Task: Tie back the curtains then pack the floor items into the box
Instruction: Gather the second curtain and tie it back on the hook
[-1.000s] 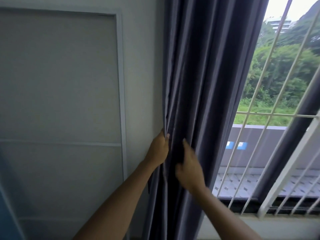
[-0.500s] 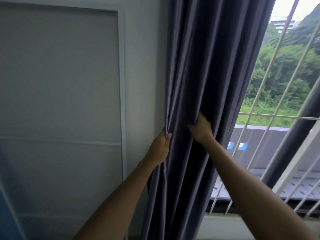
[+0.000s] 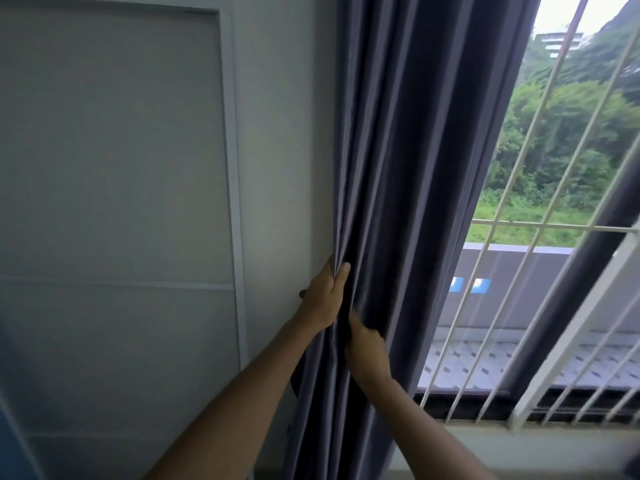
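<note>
Grey wall (image 3: 284,133) with white-framed panel (image 3: 110,168) left of curtain (image 3: 415,150); barred window (image 3: 554,237) right of it, sill below. Curtain hangs bunched in folds at the window's left edge. Left hand (image 3: 323,296) pinches curtain's left edge, thumb on front. Right hand (image 3: 367,351) just below it, curled into folds, gripping fabric.

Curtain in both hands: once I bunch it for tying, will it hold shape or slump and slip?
The curtain hangs in long soft folds, so it is probably floppy and would spread again if let go. Its faint sheen hints that it may slide through a loose grip. The left hand pinches its edge and the right hand grips folds lower; one likely must hold the bunch while tying.
</note>
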Action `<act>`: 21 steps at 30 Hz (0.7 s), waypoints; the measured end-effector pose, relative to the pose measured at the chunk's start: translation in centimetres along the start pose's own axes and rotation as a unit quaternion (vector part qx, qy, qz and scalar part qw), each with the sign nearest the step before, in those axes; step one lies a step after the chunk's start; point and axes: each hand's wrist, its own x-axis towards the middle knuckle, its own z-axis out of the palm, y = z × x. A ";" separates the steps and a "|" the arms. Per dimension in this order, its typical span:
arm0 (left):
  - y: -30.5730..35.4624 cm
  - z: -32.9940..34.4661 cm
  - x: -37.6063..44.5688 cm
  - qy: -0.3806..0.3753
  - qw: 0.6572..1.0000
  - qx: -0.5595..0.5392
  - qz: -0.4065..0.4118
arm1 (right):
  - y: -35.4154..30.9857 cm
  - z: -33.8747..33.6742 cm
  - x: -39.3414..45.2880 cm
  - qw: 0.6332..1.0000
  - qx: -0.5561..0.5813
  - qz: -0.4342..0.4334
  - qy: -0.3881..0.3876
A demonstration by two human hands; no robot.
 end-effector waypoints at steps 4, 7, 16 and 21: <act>0.4 0.6 -0.4 -0.011 1.000 0.001 0.008 | -0.7 0.4 -0.7 1.000 -0.011 0.018 -0.008; 0.1 1.0 -0.3 -0.015 0.999 0.019 0.022 | -1.2 0.9 -0.6 0.999 -0.022 0.022 -0.018; -1.7 1.8 0.0 0.083 0.961 0.242 0.106 | -0.6 2.7 -3.6 0.988 -0.102 0.024 -0.113; -2.1 1.9 -0.7 0.119 0.930 0.313 0.149 | 1.1 2.6 -5.8 0.978 -0.081 0.050 -0.186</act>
